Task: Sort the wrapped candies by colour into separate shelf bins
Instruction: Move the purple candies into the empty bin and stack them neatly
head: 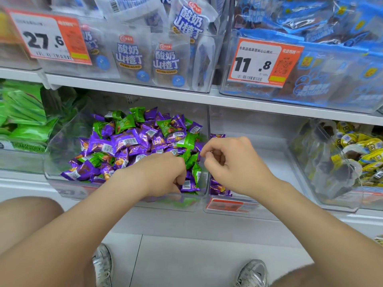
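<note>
A clear shelf bin (62, 154) holds a heap of mixed purple candies (124, 141) and green candies (186, 140). My left hand (163, 172) reaches into the bin's front right corner. Its fingers are curled down round a purple candy (187, 184) with a barcode. The neighbouring clear bin (269, 146) on the right holds only a few purple candies (219, 188) along its left wall. Just over that bin's left side hovers my right hand (232, 160), fingers loosely curled, with nothing visible between them.
Green packets (22, 112) fill the bin at far left, and yellow-wrapped sweets (362, 150) fill the bin at far right. The shelf above carries bins of white pouches (165, 61) and blue bags (331, 27) with price tags. Below are the floor and my shoes.
</note>
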`<action>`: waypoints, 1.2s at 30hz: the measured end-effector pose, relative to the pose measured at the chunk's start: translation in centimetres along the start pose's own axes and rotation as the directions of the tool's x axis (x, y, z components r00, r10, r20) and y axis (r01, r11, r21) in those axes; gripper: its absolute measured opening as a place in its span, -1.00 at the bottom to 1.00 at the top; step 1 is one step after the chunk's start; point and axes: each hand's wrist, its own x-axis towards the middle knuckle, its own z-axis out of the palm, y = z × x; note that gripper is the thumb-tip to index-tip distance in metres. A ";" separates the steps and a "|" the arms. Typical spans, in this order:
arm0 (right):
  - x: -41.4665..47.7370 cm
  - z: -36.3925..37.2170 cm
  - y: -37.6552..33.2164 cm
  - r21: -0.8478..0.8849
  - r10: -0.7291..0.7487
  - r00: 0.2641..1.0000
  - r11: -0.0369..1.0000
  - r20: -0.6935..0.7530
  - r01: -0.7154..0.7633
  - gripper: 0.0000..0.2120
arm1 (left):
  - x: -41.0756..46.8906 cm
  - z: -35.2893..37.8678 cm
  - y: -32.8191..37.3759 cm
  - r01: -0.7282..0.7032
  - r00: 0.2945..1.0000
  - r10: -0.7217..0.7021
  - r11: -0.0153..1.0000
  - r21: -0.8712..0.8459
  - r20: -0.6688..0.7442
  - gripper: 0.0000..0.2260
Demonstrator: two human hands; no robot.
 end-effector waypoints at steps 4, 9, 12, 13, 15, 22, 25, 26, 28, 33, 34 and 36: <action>-0.1 -0.2 0.3 -0.007 0.001 1.000 1.000 -0.014 -0.001 -0.83 | -0.6 -0.2 -0.3 -0.015 0.999 0.012 0.997 -0.070 -0.043 -0.77; -0.5 -0.7 0.2 0.039 -0.146 0.985 0.988 -0.087 0.149 -0.76 | -2.2 -2.4 0.7 -0.069 0.941 -0.153 0.786 -0.615 -0.301 -0.85; -1.2 -1.1 -0.1 0.149 -0.224 0.974 0.962 -0.039 0.227 -0.63 | -2.9 -3.1 2.3 -0.129 0.960 -0.183 0.387 -0.913 -0.213 -0.85; -1.3 -1.2 -0.1 0.201 -0.207 0.977 0.956 -0.049 0.212 -0.63 | -3.0 -3.0 2.8 -0.144 0.962 -0.176 0.324 -0.935 -0.209 -0.84; -1.3 -1.6 0.3 0.284 -0.141 0.988 0.947 -0.057 0.151 -0.68 | -2.8 -2.9 3.4 -0.169 0.960 -0.174 0.255 -0.952 -0.217 -0.78; -2.5 -3.8 2.7 0.494 0.012 0.988 0.865 0.153 -0.087 -0.81 | -2.1 -1.7 4.7 -0.300 0.889 -0.097 0.616 -0.728 -0.448 -0.94; -3.0 -4.5 3.7 0.547 0.040 0.973 0.821 0.226 -0.160 -0.85 | -1.6 -1.4 5.7 -0.318 0.854 -0.090 0.688 -0.652 -0.512 -0.91; -3.0 -4.7 4.1 0.537 0.069 0.971 0.823 0.230 -0.186 -0.87 | -1.4 -1.3 5.9 -0.313 0.835 -0.113 0.708 -0.633 -0.538 -0.88; -2.9 -4.8 5.3 0.451 0.148 0.960 0.859 0.238 -0.244 -0.89 | -0.9 -0.9 6.2 -0.272 0.795 -0.158 0.769 -0.578 -0.585 -0.87; -3.3 -4.1 8.4 0.075 0.170 0.850 0.968 0.499 -0.238 -0.89 | 0.2 0.4 6.3 -0.148 0.829 -0.202 0.819 -0.554 -0.521 -0.76; -3.3 -4.0 8.7 0.082 0.168 0.825 0.965 0.539 -0.250 -0.88 | 0.3 0.5 6.3 -0.145 0.835 -0.199 0.819 -0.555 -0.512 -0.76; -3.1 -3.7 9.0 0.062 0.159 0.800 0.969 0.578 -0.238 -0.87 | 0.4 0.6 6.4 -0.146 0.839 -0.190 0.824 -0.547 -0.510 -0.78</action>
